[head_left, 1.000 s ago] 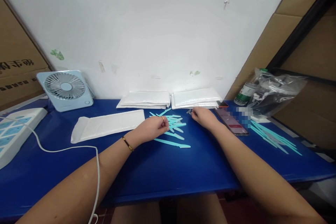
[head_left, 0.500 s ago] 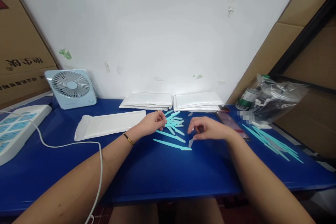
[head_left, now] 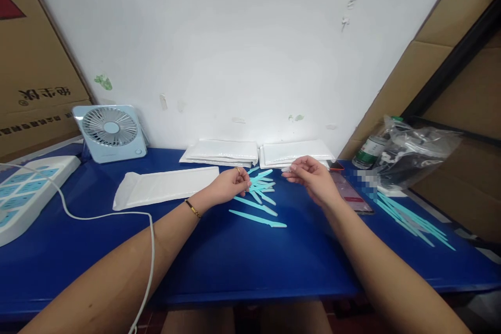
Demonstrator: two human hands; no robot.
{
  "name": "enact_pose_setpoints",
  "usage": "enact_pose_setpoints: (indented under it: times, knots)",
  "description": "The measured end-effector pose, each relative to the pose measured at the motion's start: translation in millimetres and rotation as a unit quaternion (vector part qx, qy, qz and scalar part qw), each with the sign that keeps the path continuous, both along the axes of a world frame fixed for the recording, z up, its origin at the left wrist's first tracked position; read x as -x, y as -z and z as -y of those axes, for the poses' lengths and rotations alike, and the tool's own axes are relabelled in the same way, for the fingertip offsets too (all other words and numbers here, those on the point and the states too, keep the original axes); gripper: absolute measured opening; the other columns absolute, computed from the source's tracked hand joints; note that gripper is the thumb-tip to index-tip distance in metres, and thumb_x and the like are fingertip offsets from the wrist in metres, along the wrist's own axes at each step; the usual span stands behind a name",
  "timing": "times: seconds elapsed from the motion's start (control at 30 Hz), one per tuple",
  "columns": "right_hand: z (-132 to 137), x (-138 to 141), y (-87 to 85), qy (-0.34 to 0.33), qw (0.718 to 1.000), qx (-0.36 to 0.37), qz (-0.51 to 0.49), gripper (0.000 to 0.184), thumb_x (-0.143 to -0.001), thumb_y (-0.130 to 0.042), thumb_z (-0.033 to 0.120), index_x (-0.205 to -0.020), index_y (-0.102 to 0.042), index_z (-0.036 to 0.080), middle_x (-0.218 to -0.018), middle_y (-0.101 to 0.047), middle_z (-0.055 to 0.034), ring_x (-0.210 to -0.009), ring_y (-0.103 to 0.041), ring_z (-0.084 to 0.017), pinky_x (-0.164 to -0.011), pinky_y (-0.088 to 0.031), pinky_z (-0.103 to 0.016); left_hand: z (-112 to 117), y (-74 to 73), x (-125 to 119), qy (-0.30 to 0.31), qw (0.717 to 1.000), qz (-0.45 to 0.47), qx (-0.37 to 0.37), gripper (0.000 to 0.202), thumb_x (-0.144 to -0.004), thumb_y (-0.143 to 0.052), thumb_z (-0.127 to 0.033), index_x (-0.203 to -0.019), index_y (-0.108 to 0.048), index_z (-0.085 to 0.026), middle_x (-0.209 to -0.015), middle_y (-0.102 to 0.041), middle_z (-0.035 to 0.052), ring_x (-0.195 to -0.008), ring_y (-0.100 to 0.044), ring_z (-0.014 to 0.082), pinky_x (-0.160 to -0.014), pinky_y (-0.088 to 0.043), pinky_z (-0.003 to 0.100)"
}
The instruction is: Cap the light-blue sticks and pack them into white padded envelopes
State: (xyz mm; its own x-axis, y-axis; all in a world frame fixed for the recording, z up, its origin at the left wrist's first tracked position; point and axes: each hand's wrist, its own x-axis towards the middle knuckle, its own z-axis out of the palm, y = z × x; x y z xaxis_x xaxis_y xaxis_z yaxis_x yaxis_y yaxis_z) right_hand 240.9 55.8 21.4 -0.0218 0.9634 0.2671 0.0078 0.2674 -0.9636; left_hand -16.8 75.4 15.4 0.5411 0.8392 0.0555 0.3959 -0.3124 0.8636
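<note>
My left hand (head_left: pixel 230 185) rests on the blue table (head_left: pixel 250 255), fingers curled against a loose pile of light-blue plastic knife-like pieces (head_left: pixel 261 188). Whether it grips one I cannot make out. My right hand (head_left: pixel 313 177) is raised a little above the table, right of the pile. Its thumb and fingers pinch a small clear cap (head_left: pixel 287 169). One light-blue piece (head_left: pixel 258 218) lies alone nearer to me.
A white padded envelope (head_left: pixel 166 187) lies flat to the left. Two envelope stacks (head_left: pixel 258 152) stand against the wall. A small fan (head_left: pixel 110 132), a power strip (head_left: pixel 27 190) and white cable sit left. A phone (head_left: pixel 350 193), more blue pieces (head_left: pixel 410 216), a bottle and a plastic bag lie right.
My right hand went from the far envelope stack down to the table with a small clear cap, then rose and moved back toward the pile. The left hand hardly moved.
</note>
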Motion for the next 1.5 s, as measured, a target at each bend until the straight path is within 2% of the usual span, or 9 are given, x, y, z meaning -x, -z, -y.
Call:
enact_pose_setpoints:
  times: [0.1,0.37,0.6,0.8,0.97,1.1,1.33,1.43,1.5]
  knots:
    - [-2,6,3.3,0.027,0.998,0.023,-0.044,0.031,-0.066,-0.076,0.038,-0.079,-0.057,0.019,-0.071,-0.066,-0.0016,-0.076,-0.069,-0.019,-0.059,-0.054,-0.023,1,0.0,0,0.009,1.000,-0.002,0.002,0.020,-0.080,-0.052,-0.037,-0.084,-0.050,-0.018,-0.074,-0.064,0.0013,-0.066,-0.062,0.0134,-0.062,-0.047,0.025]
    - [2,24,8.1,-0.012,0.999,0.029,-0.023,0.029,-0.067,-0.075,0.039,-0.077,-0.057,0.018,-0.071,-0.068,-0.0014,-0.070,-0.069,-0.017,-0.051,-0.049,-0.020,0,4.2,-1,0.019,1.000,-0.006,0.000,0.021,-0.079,-0.053,-0.037,-0.085,-0.050,-0.017,-0.072,-0.062,0.0011,-0.067,-0.063,0.0145,-0.063,-0.047,0.026]
    - [1,20,6.1,0.015,1.000,0.014,-0.013,0.029,-0.067,-0.074,0.039,-0.076,-0.058,0.018,-0.070,-0.068,-0.0024,-0.062,-0.065,-0.014,-0.045,-0.044,-0.019,1,4.1,-3,0.013,1.000,-0.006,-0.012,0.022,-0.080,-0.053,-0.038,-0.085,-0.051,-0.017,-0.074,-0.062,0.0015,-0.066,-0.062,0.0135,-0.063,-0.047,0.025]
    - [2,23,7.4,-0.015,1.000,0.018,0.008,0.026,-0.068,-0.074,0.039,-0.075,-0.060,0.018,-0.063,-0.065,-0.0007,-0.061,-0.064,-0.015,-0.046,-0.044,-0.021,3,2.2,-3,0.021,1.000,0.001,0.003,0.024,-0.081,-0.053,-0.040,-0.088,-0.051,-0.017,-0.078,-0.064,0.0031,-0.070,-0.063,0.0144,-0.065,-0.049,0.026]
    - [0,15,4.3,0.035,0.999,0.004,-0.023,0.028,-0.065,-0.075,0.039,-0.075,-0.059,0.019,-0.065,-0.065,0.0001,-0.058,-0.062,-0.013,-0.045,-0.043,-0.020,2,1.1,-2,0.008,1.000,-0.004,-0.007,0.023,-0.080,-0.053,-0.039,-0.085,-0.051,-0.017,-0.074,-0.062,0.0017,-0.066,-0.061,0.0133,-0.063,-0.048,0.025]
    - [3,20,5.1,0.006,1.000,0.004,-0.009,0.026,-0.067,-0.074,0.038,-0.074,-0.059,0.018,-0.062,-0.064,0.0000,-0.058,-0.062,-0.013,-0.046,-0.044,-0.020,2,1.0,-3,0.009,1.000,-0.007,-0.006,0.021,-0.080,-0.053,-0.037,-0.085,-0.051,-0.017,-0.074,-0.062,0.0015,-0.066,-0.061,0.0134,-0.063,-0.048,0.025]
    - [4,22,6.4,-0.068,0.992,0.008,0.106,0.028,-0.072,-0.067,0.044,-0.078,-0.062,0.018,-0.064,-0.067,-0.0028,-0.061,-0.063,-0.016,-0.051,-0.046,-0.024,9,1.5,-5,0.034,0.999,-0.007,0.004,0.018,-0.082,-0.050,-0.035,-0.087,-0.051,-0.018,-0.078,-0.063,0.0025,-0.073,-0.062,0.0146,-0.065,-0.049,0.026]
    - [-11,-7,10.5,0.040,0.971,-0.042,0.234,0.025,-0.080,-0.057,0.041,-0.089,-0.065,0.019,-0.076,-0.069,-0.0041,-0.066,-0.064,-0.017,-0.058,-0.047,-0.027,13,0.9,-6,0.036,0.996,-0.066,-0.053,0.021,-0.083,-0.049,-0.038,-0.087,-0.055,-0.018,-0.080,-0.063,0.0026,-0.073,-0.059,0.0152,-0.065,-0.047,0.026]
    - [-24,-27,17.3,0.129,0.916,-0.078,0.371,0.019,-0.081,-0.055,0.029,-0.092,-0.067,0.020,-0.085,-0.069,-0.0046,-0.073,-0.063,-0.018,-0.069,-0.048,-0.031,17,-1.4,-7,0.040,0.985,-0.113,-0.121,0.023,-0.082,-0.052,-0.040,-0.089,-0.058,-0.019,-0.084,-0.062,0.0033,-0.076,-0.058,0.0165,-0.066,-0.045,0.026]
